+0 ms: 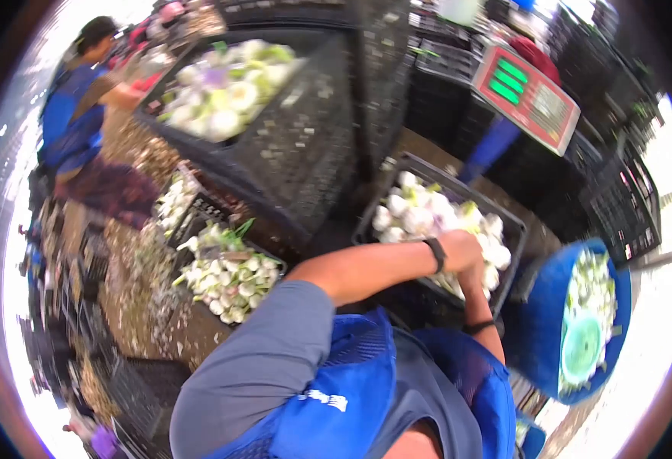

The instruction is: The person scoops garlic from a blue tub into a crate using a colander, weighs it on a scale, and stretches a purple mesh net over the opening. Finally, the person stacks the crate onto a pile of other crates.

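Note:
A black crate (pixel 516 218) of white garlic bulbs (pixel 420 210) stands in front of me, near the scale's blue post. My left hand (pixel 460 251), with a black band on its wrist, reaches across to the crate's near right part. Its fingers look curled closed, and what they hold, if anything, is hidden. Close against it is my right hand (pixel 471 277), also banded at the wrist, over the garlic. The left hand and blur cover the right fingers.
A scale display (pixel 527 96) with green digits rises behind the crate. To the right stands a blue tub (pixel 546 321) holding trimmings and a green basin (pixel 582 348). Large dark crates (pixel 298 138) and a garlic-filled crate (pixel 229 283) are on the left. Another person (pixel 84 115) works at far left.

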{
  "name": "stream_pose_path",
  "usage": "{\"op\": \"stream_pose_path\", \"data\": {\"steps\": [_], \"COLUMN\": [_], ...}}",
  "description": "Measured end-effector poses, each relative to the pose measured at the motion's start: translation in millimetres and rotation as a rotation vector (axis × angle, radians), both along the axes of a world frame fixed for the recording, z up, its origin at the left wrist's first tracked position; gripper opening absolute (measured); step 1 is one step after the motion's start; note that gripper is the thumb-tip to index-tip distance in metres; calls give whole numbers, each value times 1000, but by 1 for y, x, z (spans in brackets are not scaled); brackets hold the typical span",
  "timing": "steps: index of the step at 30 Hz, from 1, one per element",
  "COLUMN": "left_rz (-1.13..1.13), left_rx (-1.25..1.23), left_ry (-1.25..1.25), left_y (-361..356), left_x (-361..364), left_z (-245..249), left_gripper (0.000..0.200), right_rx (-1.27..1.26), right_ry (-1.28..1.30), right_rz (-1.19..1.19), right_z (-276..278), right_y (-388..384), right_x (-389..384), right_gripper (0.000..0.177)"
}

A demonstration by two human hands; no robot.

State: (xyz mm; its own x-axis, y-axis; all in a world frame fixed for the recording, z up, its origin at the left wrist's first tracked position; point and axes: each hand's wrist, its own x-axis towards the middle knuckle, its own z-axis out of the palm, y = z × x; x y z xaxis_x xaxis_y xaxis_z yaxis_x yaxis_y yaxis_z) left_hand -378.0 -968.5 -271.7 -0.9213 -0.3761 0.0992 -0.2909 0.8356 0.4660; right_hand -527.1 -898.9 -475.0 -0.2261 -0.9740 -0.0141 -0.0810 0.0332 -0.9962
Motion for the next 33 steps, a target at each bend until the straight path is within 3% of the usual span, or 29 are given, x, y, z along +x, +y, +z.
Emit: {"op": "stream_pose_path", "data": {"steps": [1,2,3,4,6,8,14,15,18,19,21,23,25,27,30,32,33], "left_rz": [24,39,74,119,148,201,169,182,116,134,166,200,194,195,186,268,267], "left_rx": [-9,-8,6,20,-498,-597,-369,-475,-418,-428,-340,-249,-242,-227,-208,-179,-179], "left_ry": [-55,-193,-137,-84,-66,-250,-425,-291,-116,-267,-288,-306,-393,-383,-384,-294,-294], "left_y": [3,-3,-7,-11,-19,-23,-37,-38,-43,-34,-12,3,14,14,13,10,9], "left_x": [9,9,19,33,55,74,67,64,48,38,21,3,-12,-18,-24,-30,-27], "left_z": [21,24,33,42,22,-8,-2,-3,0,7,10,10,9,9,-1,-27,-21], "left_gripper": [20,23,27,33,44,37,11,12,12,12,13,13,19,20,23,22,22], "right_rx": [-239,-122,49,0,-45,83,45,46,94,111,123,-155,-178,-224,-93,-20,-140], "right_ry": [293,260,251,210,173,121,239,240,285,327,370,354,323,167,350,325,247], "right_rz": [10,-97,-48,-74,-114,-113,-120,-121,-87,-57,-15,16,40,69,58,55,-94], "right_z": [40,91,92,92,100,117,114,114,116,119,125,132,92,77,117,121,120], "right_y": [8,16,14,10,7,5,3,3,5,6,7,9,1,-3,9,3,-4], "right_x": [7,24,19,22,31,36,36,36,34,33,39,46,39,37,43,49,63], "right_gripper": [36,22,14,11,10,18,20,20,17,15,16,22,26,36,40,40,37]}}
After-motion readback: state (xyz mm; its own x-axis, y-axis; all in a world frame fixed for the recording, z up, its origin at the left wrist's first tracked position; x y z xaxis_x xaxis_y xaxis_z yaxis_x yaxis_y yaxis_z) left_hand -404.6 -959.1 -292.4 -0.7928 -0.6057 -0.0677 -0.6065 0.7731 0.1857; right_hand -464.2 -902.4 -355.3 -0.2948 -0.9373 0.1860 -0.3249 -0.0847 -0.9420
